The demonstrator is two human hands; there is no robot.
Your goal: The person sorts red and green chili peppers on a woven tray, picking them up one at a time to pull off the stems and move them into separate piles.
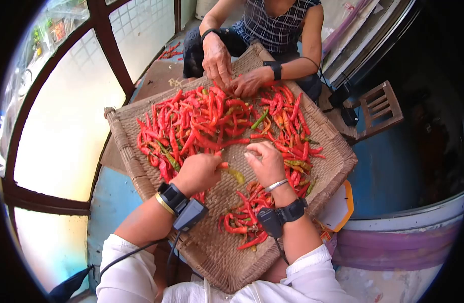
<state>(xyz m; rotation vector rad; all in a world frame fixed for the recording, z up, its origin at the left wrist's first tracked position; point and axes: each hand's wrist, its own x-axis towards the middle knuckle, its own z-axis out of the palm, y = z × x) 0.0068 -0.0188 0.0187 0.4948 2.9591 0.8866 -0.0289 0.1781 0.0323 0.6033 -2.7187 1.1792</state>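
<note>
My left hand [199, 171] is closed around a chili pepper [236, 174], whose yellowish tip sticks out to the right over the basket. Close by on the right, my right hand [266, 164] has its fingers pinched together; whatever is between them is too small to make out. Under both hands lies a large square woven basket tray [211, 242]. A big heap of red chili peppers [191, 116] covers its far left part. More red chili peppers [292, 136] lie along the right side, with a few green ones among them. A smaller pile of chili peppers [244, 217] rests near my right wrist.
Across the tray sits another person [282, 25], both hands [232, 76] among the peppers at the far edge. A small wooden chair [380, 108] stands to the right. Framed window panes [65, 126] run along the left. A yellow-rimmed white container [340, 204] is beside the tray.
</note>
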